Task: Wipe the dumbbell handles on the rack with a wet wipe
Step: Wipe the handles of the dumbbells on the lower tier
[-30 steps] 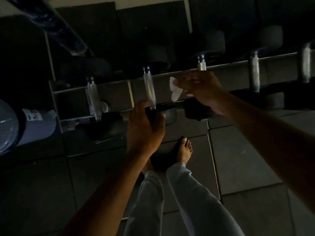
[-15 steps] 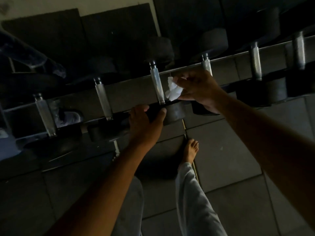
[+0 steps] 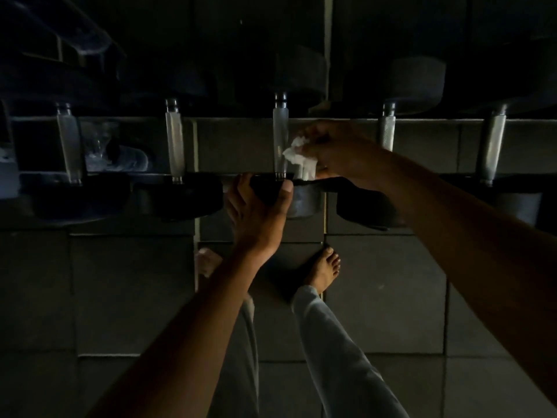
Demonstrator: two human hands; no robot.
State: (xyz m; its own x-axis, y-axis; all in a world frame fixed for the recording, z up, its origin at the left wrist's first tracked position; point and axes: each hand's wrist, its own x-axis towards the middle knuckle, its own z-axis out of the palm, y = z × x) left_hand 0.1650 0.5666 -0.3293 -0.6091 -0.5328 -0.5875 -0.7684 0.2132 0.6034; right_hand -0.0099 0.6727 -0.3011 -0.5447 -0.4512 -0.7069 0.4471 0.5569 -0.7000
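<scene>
The right hand (image 3: 340,152) pinches a crumpled white wet wipe (image 3: 300,159) in its fingers (image 3: 313,146), the wipe touching the right side of the middle dumbbell handle (image 3: 280,140). Just below those fingers, the left hand (image 3: 257,212) curls its thumb and fingers round that dumbbell's dark near weight head (image 3: 271,188). More handles lie on the rack (image 3: 229,120) to either side of the hands. Bare feet stand on the tiled floor (image 3: 391,282) below.
</scene>
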